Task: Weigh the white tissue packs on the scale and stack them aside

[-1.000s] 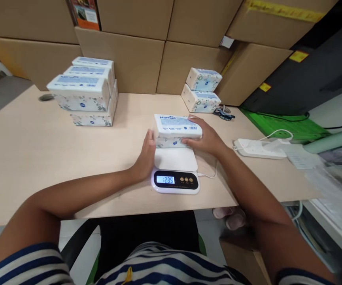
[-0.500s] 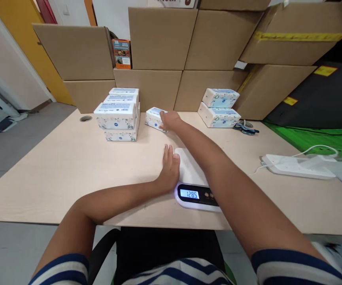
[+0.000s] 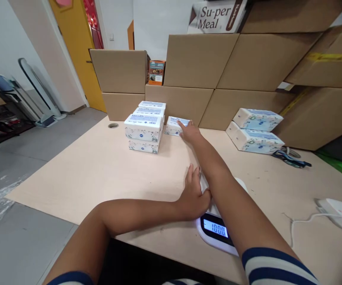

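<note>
- Tissue pack (image 3: 175, 125) sits flat on the desk (image 3: 78, 174), just right of the stack of tissue packs (image 3: 145, 126) and in front of the cardboard boxes (image 3: 194, 67).
- I see that stack standing two layers high, near a round cable hole (image 3: 113, 125) in the desk's far left corner.
- My left hand (image 3: 195, 194) rests flat, fingers loosely spread, holding nothing; it touches the left edge of the kitchen scale (image 3: 218, 227).
- My right hand (image 3: 190, 132) is stretched far forward, fingers extended on the single tissue pack's right end; I cannot tell whether they grip it.
- I read 100.0 on the scale's lit display, under my right forearm.
- Two more tissue packs (image 3: 255, 130) lie stacked at the right, well apart from both hands.
</note>
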Demonstrator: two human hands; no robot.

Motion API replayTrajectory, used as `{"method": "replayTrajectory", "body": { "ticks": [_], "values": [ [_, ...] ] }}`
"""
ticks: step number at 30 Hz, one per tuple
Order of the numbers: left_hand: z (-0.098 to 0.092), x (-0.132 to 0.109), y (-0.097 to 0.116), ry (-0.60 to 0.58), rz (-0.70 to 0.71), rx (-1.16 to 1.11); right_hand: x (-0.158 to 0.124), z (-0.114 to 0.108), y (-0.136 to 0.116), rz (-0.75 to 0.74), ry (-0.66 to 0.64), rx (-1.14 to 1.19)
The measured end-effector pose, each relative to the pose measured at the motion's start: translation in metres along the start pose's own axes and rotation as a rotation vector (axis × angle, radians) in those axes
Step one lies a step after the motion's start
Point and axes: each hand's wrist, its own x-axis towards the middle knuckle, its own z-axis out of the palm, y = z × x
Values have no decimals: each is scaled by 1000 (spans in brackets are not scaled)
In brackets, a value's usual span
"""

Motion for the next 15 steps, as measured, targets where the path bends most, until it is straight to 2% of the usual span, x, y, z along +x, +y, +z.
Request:
{"method": "replayTrajectory", "body": {
  "ticks": [11, 15],
  "values": [
    [0, 2, -6, -12, 25, 91, 29, 21, -7, -10, 91, 216],
    [1, 2, -8, 0, 41, 44, 38, 28, -6, -10, 108, 266]
  ]
}}
